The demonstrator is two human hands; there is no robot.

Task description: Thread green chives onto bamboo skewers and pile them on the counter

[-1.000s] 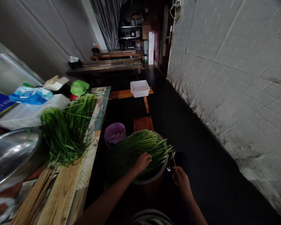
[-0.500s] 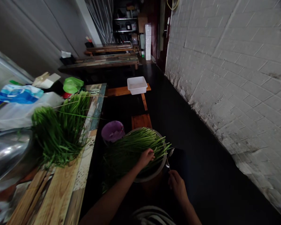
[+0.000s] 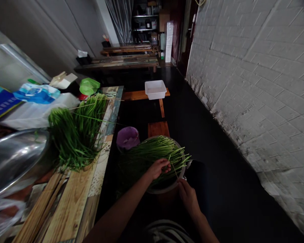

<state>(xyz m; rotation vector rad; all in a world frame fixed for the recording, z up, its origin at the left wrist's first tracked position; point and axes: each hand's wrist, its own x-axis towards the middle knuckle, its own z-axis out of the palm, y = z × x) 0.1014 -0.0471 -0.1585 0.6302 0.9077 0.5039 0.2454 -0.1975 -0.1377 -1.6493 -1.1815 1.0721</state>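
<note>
A metal bowl (image 3: 167, 187) sits low in front of me, heaped with long green chive stalks (image 3: 147, 155). My left hand (image 3: 159, 167) rests on the heap with its fingers pinched on a green stalk. My right hand (image 3: 187, 197) is just below the bowl's rim, closed round a thin pale skewer (image 3: 174, 170) that points up toward the left hand's fingers. A second pile of chives (image 3: 76, 133) lies on the wooden table (image 3: 73, 199) to my left.
A purple bucket (image 3: 128, 137) stands beside the bowl. A large steel basin (image 3: 12, 158), plastic bags and green lids crowd the table's far end. A white tub (image 3: 155, 89) sits on a wooden bench ahead. A brick wall runs along the right.
My left hand has picked a stalk out of the heap. My right hand has come up and leftward, bringing the skewer tip to the left fingers. The view shifted slightly.
</note>
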